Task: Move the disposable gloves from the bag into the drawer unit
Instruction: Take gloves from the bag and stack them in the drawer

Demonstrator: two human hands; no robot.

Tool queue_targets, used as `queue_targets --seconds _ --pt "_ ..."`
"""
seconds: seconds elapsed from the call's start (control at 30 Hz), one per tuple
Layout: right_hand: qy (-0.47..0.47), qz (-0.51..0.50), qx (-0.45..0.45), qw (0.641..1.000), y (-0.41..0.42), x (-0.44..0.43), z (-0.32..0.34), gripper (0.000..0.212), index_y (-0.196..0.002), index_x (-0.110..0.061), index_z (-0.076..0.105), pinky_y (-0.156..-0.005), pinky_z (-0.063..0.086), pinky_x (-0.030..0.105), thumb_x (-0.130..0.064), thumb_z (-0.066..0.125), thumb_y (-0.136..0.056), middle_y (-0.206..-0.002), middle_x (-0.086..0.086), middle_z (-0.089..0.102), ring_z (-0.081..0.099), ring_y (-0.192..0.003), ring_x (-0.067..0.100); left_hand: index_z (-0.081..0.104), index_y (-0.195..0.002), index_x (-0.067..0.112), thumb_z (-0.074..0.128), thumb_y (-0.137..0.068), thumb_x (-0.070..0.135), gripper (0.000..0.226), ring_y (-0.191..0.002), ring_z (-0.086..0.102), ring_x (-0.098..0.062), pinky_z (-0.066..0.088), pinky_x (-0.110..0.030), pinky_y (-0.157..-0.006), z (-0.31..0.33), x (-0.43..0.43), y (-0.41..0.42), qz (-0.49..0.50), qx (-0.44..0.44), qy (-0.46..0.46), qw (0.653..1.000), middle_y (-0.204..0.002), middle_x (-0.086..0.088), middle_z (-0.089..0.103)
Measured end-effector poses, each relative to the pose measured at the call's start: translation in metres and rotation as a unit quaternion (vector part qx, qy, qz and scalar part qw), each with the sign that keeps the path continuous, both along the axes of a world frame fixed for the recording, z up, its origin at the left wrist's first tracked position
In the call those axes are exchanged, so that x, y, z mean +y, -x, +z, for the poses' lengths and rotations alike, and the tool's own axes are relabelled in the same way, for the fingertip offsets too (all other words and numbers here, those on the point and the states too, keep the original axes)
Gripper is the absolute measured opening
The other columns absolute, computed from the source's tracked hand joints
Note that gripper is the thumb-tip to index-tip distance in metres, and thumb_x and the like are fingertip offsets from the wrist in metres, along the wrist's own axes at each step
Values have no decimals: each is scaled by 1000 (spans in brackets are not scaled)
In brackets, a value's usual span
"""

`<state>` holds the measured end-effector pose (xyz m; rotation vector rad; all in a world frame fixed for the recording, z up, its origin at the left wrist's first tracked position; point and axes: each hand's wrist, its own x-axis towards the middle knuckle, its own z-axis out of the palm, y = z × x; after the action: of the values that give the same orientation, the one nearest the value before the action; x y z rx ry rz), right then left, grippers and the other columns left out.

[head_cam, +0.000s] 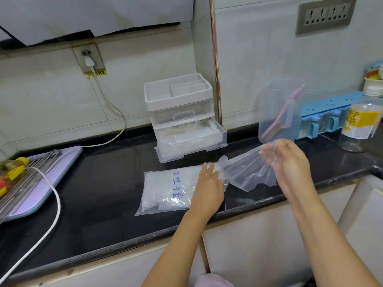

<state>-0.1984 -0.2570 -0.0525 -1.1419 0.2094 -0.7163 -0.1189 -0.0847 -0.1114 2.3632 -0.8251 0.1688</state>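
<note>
A clear bag [165, 189] with blue handwriting, filled with disposable gloves, lies flat on the black counter. My left hand [208, 183] rests with straight fingers on the bag's right end. My right hand [288, 160] grips clear disposable gloves [248, 172] that stretch from the bag's mouth up to my fingers. Behind the bag stands a white and clear drawer unit [180, 112]. Its bottom drawer [190, 141] is pulled out and holds clear plastic gloves. The upper drawer is shut.
A clear container [277, 112] with a pink brush stands to the right, next to a blue rack [329, 112] and a labelled jar [360, 125]. A purple board [37, 183] with a metal rack lies at the left, crossed by a white cable [56, 204].
</note>
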Motion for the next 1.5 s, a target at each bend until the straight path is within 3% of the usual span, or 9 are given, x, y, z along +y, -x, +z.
queue_targets --seconds 0.13,0.27,0.43,0.63,0.77,0.9,1.07,1.23,1.5 --pt "191 39 24 980 9 7 46 20 -86 -15 57 -83 48 28 -20 45 -100 -66 -6 61 60 -74 10 53 -132 13 42 -101 20 33 -139 29 -10 15 -13 -110 15 5 7 45 108 160 980 -148 -1 40" --pt "412 63 42 908 17 23 82 15 -88 -15 60 -73 48 17 -21 50 -97 -71 -7 63 60 -71 5 57 -123 26 48 -98 38 30 -114 50 5 37 -23 -106 43 11 22 38 160 321 933 -127 14 56" --pt "595 34 48 802 17 41 113 12 -85 -27 55 -62 40 11 -25 51 -96 -74 -11 59 55 -70 -2 59 -118 34 61 -78 57 47 -114 55 1 45 -22 -96 103 15 43 -110 134 334 927 -119 19 62" --pt "636 38 46 770 20 45 143 12 -86 -23 55 -52 35 10 -24 50 -97 -53 -28 54 49 -53 -8 62 -99 30 63 -87 9 24 -97 64 -10 50 -23 -89 135 23 46 -101 75 308 943 -98 9 69" --pt "582 105 51 805 18 34 154 15 -85 -16 58 -45 32 8 -22 52 -97 -44 -21 50 44 -43 -3 69 -84 28 61 -85 11 19 -91 68 -16 53 -28 -87 136 36 33 -70 89 258 960 -86 8 71" --pt "546 105 65 829 5 17 156 13 -84 -13 64 -51 38 13 -20 58 -93 -61 -18 59 46 -48 1 71 -83 19 59 -90 11 16 -77 66 -2 45 -8 -71 139 48 22 -63 97 204 972 -74 9 70" --pt "511 90 159 840 -25 -5 149 11 -83 -11 69 -44 40 12 -16 63 -91 -82 2 70 47 -40 2 72 -85 17 63 -89 19 11 -52 52 5 38 -7 -47 144 61 4 -19 87 145 985 -71 8 67" --pt "369 194 156 895 -70 -6 152 12 -87 1 58 -62 57 18 -2 51 -96 -100 26 66 71 -65 16 72 -84 14 70 -84 22 8 -71 65 -3 49 -20 -70 161 73 -38 28 50 63 996 -75 6 70" --pt "468 51 32 882 -119 10 172 19 -90 -20 70 -85 52 22 -8 77 -77 -84 -9 70 67 -82 4 65 -84 8 72 -82 19 13 -63 50 -6 34 -6 -53 219 66 -96 120 -136 100 978 -69 6 55"
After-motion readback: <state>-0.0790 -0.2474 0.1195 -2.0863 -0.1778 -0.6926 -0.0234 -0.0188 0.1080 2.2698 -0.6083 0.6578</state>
